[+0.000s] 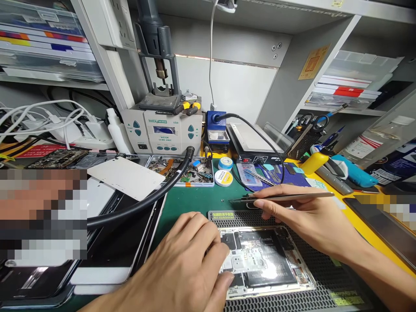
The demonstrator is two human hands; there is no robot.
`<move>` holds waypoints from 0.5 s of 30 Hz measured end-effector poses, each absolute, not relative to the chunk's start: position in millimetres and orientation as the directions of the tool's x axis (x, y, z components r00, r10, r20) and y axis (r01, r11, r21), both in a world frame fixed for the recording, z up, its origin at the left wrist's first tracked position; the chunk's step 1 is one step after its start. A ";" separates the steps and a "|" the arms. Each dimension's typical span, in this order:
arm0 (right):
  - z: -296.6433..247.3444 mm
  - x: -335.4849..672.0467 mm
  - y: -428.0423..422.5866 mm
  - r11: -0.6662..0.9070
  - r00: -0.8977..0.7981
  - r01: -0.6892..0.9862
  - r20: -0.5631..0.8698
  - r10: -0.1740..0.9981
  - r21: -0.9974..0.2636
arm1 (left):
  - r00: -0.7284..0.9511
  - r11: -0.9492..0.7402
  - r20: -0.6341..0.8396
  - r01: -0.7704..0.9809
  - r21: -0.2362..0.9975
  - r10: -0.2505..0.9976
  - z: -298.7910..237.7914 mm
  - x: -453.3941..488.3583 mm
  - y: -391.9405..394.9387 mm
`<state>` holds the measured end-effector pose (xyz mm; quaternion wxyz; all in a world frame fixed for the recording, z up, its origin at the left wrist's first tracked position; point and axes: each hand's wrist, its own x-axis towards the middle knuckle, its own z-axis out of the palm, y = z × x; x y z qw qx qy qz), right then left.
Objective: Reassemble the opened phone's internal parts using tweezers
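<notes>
An opened device [307, 281] lies in the lower middle, its black battery [276, 242] and inner parts bare. My left hand [198, 255] is closed at the device's left end, thumb and index finger pinching a thin silvery metal plate [248, 260] that covers part of the battery. My right hand [300, 208] grips a pair of tweezers [292, 197], held almost level above the far edge of the device. Their tips point left, close to a tiny bright piece, perhaps a screw [222, 200], on the green mat [195, 195].
Beneath the device is a grey honeycomb pad [260, 305]. A thick black hose [156, 193] crosses the left side from the hot-air station [162, 130]. Behind are a parts tray [182, 184], two small round tins [224, 177] and a heating plate [256, 147]. Dark panels [113, 234] lie left.
</notes>
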<state>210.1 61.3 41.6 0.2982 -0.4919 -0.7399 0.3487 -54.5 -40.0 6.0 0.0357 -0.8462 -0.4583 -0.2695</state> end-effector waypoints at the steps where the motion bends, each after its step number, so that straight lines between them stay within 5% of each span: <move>1: 41.6 210.0 61.3 0.270 -0.337 0.518 0.096 0.937 -0.812 | 0.433 -0.578 0.493 0.795 0.186 0.754 5.2 -55.0 -40.0; 15: 35.6 206.2 64.1 0.216 -0.338 0.460 0.055 0.939 -0.861 | 0.368 -0.663 0.618 0.659 0.354 0.695 -25.4 -34.8 -29.3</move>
